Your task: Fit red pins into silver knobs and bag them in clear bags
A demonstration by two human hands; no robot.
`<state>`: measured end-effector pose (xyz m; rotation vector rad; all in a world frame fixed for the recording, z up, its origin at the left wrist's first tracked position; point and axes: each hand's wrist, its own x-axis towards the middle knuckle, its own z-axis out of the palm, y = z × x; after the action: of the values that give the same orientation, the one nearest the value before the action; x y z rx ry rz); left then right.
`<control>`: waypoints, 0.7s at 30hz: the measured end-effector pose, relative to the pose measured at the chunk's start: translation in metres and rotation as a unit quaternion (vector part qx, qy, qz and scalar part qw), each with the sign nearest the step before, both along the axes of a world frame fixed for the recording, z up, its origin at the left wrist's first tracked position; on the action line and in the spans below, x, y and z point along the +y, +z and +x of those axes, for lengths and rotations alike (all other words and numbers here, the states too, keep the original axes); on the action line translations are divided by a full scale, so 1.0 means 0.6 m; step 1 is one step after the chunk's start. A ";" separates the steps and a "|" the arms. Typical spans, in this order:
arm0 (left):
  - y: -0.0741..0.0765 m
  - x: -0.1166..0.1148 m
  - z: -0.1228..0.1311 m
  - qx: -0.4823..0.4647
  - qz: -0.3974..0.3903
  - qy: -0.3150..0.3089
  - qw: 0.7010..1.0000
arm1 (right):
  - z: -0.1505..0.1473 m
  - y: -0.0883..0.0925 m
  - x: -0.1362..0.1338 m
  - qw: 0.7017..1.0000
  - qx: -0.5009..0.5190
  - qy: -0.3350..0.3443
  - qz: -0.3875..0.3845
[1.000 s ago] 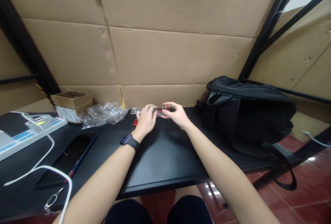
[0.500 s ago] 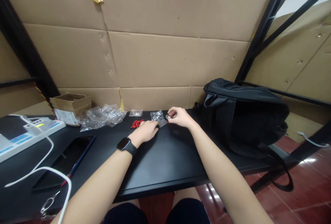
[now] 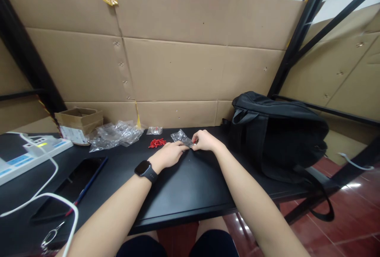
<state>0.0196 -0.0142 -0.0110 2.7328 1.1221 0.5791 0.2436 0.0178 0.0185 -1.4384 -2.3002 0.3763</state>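
A small clear plastic bag (image 3: 180,136) lies on the black table between my hands. My left hand (image 3: 169,154), with a black watch on its wrist, has its fingertips at the bag's near edge. My right hand (image 3: 206,141) is pinched on a small item with a red part, touching the bag's right end; the fingers hide most of it. A pile of small red pieces (image 3: 157,143) sits just left of my left hand. Behind that pile lies a flat clear packet (image 3: 154,130) with a bit of red inside.
Crumpled clear bags (image 3: 117,135) and an open cardboard box (image 3: 79,124) stand at the back left. A power strip (image 3: 35,155), a white cable, a dark tablet (image 3: 71,187) and a keyring are on the left. A black backpack (image 3: 279,134) fills the right.
My right hand has moved down and left to the bag, with the small item in it. My left fingertips have shifted right, and the bag has turned and slid slightly left.
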 end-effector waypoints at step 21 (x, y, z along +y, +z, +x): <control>-0.007 0.004 -0.009 0.026 -0.049 0.009 0.998 | -0.021 -0.022 0.016 0.995 0.083 0.060 0.014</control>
<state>0.0145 -0.0117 -0.0152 2.6716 1.1557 0.4455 0.2311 0.0275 0.0050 -1.2117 -2.2531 0.4766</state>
